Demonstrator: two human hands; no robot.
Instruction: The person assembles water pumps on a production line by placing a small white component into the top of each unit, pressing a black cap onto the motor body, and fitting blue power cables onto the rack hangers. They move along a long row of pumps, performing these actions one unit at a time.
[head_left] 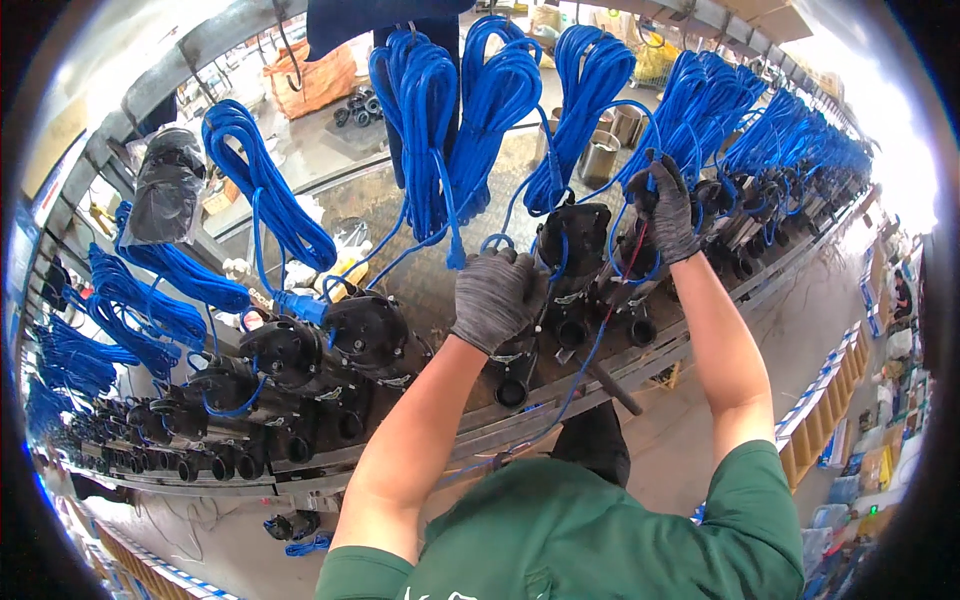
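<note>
Along the counter (432, 288), black-topped pumps (368, 330) sit beneath hanging blue cables (415, 120).
My left hand (495, 297) curls over one pump (511, 391), and I cannot tell what its fingers grip; my right hand (665, 210), raised beside the cables, has its fingers narrowed around a small blue piece (652, 184), a red wire (637, 248) below.

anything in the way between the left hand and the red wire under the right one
Yes: a black housing stands between the left hand and the red wire, with blue cable on its front. Nothing visible stands between that wire and the right hand.
</note>
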